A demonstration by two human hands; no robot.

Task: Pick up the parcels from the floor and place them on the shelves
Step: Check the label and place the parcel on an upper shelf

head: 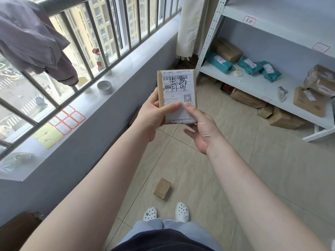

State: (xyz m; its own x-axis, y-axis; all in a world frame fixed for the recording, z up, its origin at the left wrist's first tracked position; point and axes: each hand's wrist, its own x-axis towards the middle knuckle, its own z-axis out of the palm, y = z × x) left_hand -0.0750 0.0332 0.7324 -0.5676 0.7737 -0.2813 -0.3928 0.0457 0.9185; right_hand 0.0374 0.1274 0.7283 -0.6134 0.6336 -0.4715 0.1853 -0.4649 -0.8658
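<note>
A: The left hand (154,113) grips the parcel (176,96) along its left edge, thumb laid over the label's lower part. The right hand (201,127) props it from below and the right, thumb on the front and the other fingers loosely curled under it.

B: Why hold it up like that, away from the body?

A: Most likely to read the label (179,98). The printed face is turned to the person, with the barcode at the top and handwritten characters across it.

B: And its long axis?

A: Nearly vertical, the top end pointing up and away, the bottom end resting in the hands. It is well above the floor (199,169), out in front of the person, left of the shelves (253,84).

B: The shelves already carry things?

A: Yes. Teal bags (252,67) and brown boxes (308,100) sit on the lower shelf, and each level has a small red-framed tag (249,20), which suggests sorting by the label.

B: Anything left on the floor?

A: One small box (162,188), just ahead of the shoes (165,213).
</note>
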